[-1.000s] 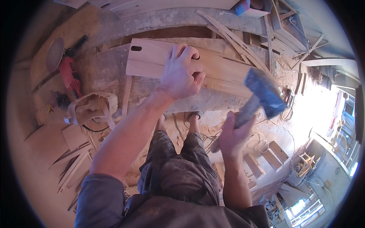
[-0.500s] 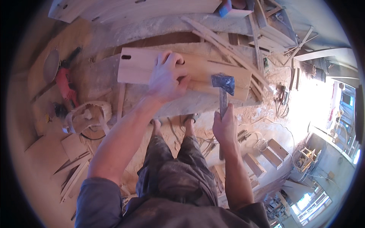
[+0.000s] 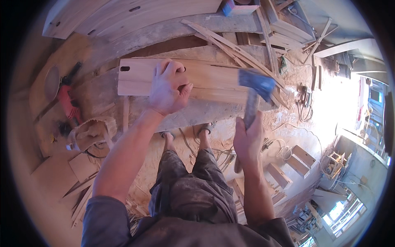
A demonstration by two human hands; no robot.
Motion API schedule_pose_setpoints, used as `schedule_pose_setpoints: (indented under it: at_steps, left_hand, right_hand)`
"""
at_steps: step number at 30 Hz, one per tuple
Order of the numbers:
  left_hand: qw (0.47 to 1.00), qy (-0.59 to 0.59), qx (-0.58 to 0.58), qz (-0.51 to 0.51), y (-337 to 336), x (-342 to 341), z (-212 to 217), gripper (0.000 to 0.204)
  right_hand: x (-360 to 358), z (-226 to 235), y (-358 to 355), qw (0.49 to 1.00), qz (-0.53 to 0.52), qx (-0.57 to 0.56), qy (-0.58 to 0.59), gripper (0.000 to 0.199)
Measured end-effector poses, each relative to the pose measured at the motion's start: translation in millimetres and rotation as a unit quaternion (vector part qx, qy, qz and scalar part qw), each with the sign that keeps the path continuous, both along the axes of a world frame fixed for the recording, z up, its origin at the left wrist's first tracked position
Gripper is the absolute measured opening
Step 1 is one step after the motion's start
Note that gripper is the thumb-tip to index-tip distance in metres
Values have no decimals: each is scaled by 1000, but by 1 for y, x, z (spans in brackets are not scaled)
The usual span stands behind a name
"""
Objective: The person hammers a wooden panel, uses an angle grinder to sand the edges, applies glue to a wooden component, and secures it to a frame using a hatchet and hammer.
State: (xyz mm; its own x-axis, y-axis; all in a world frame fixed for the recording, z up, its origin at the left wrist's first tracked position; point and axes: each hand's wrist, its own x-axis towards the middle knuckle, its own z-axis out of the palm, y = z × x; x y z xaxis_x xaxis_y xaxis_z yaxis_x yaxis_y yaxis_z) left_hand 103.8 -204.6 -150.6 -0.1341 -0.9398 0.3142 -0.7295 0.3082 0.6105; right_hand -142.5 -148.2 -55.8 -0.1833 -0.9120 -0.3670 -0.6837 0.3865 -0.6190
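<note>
A long pale wooden board (image 3: 214, 76) lies across the dusty bench, with a dark oval slot near its left end. My left hand (image 3: 166, 88) rests on the board left of its middle, fingers curled and closed against it; their tips are partly hidden. My right hand (image 3: 248, 140) is wrapped round the handle of a hatchet (image 3: 252, 109). Its dark blue head, blurred by motion, hangs over the board's right end. Whether the head touches the wood I cannot tell.
Long thin wood strips (image 3: 230, 47) lie beyond the board. A red power tool (image 3: 68, 99) with a disc and a torn pale sack (image 3: 92, 131) are at left. Larger slotted panels (image 3: 119, 18) stand at the back. Cables and wooden pieces (image 3: 279, 175) lie on the floor at right.
The board and my left hand appear slightly farther left in view. The hatchet head has swung right and blurred, and my right hand has shifted a little right and nearer.
</note>
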Motion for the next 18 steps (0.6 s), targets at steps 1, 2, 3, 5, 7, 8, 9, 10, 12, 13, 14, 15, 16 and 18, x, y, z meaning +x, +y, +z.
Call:
schedule_pose_setpoints:
  at_steps: [1, 2, 3, 5, 7, 8, 9, 10, 12, 13, 14, 15, 16, 18]
  left_hand:
    - [1000, -5, -6, -1, 0, -3, 0, 7]
    - [1000, -10, -13, -3, 0, -6, -1, 7]
    - [1000, -17, -22, 1, -3, -6, -1, 6]
    - [1000, -12, -21, -9, -2, -5, -3, 7]
    - [1000, -9, -18, -11, -4, -3, 0, 7]
    - [1000, -5, -17, -10, -7, -3, 2, 8]
    - [1000, -5, -7, -8, -5, -3, 2, 8]
    - [1000, -6, -14, -8, -5, -4, 1, 7]
    - [1000, -7, -25, -9, -3, -7, 0, 7]
    - [999, -17, -22, -17, -4, -8, 3, 7]
    - [999, -26, -20, -26, -3, -9, 5, 7]
    - [999, -35, -22, -32, -4, -8, 8, 8]
    - [999, -33, -30, -27, -4, -7, 8, 8]
    - [999, -28, -40, -15, 0, -7, 1, 9]
  right_hand:
    - [-3, -12, 7, 999, -16, -42, -5, 35]
    - [-9, -35, 17, 996, -32, -84, -8, 34]
    - [-13, -48, 19, 991, -43, -129, -14, 34]
    - [-19, -46, 2, 994, 31, 84, 68, 35]
    - [-23, -34, -3, 990, 64, 105, 68, 35]
    - [-25, -25, -7, 995, 31, 88, 48, 35]
    - [-24, -15, -7, 997, -1, 79, 24, 36]
    - [-23, -11, -5, 997, -33, 70, 0, 37]
    - [-27, -25, 12, 995, -95, -10, -18, 37]
    - [-30, -34, 16, 990, -126, -56, -27, 38]
    - [-41, -48, 15, 996, -44, 10, 81, 39]
    - [-46, -46, 11, 996, -21, 26, 87, 38]
    - [-49, -44, 7, 995, 2, 42, 94, 38]
    - [-55, -37, 3, 996, 38, 39, 71, 38]
